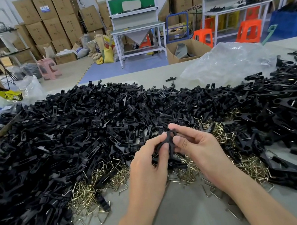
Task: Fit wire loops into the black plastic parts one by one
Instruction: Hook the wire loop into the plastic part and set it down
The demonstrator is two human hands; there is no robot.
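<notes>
We find both hands meeting over the grey table (181,217) at one black plastic part (169,142). The left hand (148,165) pinches its lower end between thumb and curled fingers; the right hand (195,143) grips its upper end, thumb on the near face. We cannot tell whether a wire sits in it. Loose wire loops (87,193) lie beneath and beside the hands, ringed by a large heap of black parts (87,126). A crumpled clear bag (230,63) rests behind the heap
</notes>
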